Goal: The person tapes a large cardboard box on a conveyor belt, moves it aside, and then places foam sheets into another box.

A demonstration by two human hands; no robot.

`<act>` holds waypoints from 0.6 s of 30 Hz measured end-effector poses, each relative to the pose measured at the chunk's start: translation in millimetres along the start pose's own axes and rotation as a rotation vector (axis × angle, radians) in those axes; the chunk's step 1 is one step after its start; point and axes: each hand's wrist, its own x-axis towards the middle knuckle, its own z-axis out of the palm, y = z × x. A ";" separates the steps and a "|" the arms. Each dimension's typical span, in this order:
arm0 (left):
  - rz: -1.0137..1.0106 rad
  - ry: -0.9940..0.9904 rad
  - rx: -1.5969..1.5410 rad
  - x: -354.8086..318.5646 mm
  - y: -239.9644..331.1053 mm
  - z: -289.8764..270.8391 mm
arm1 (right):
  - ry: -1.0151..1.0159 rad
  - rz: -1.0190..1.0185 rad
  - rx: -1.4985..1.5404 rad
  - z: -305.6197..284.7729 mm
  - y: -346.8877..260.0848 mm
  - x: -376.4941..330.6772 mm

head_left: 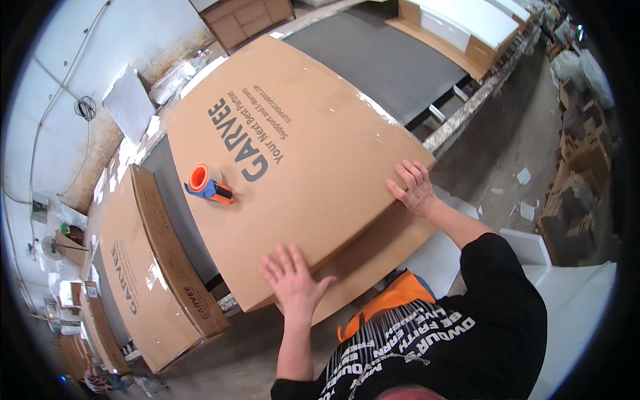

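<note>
Bright, even daylight — soft shadows, tape glare, sharp centre — edges bend into black

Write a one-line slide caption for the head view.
Both hands, left hand and right hand, flat on a large cardboard box; orange tape dispenser on top.

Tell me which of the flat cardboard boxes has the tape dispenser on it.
The large box under both hands, left hand and right hand; the orange tape dispenser sits on top. The boxes at left carry none.

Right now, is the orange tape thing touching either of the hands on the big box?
Apart. The head view shows the orange tape dispenser sitting alone on the big cardboard box, with bare cardboard between it and both the left hand and the right hand.
</note>
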 end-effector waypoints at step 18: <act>0.170 0.141 0.026 44.5 34.1 17.3 | 0.291 2.158 1.827 -27.9 2.2 12.2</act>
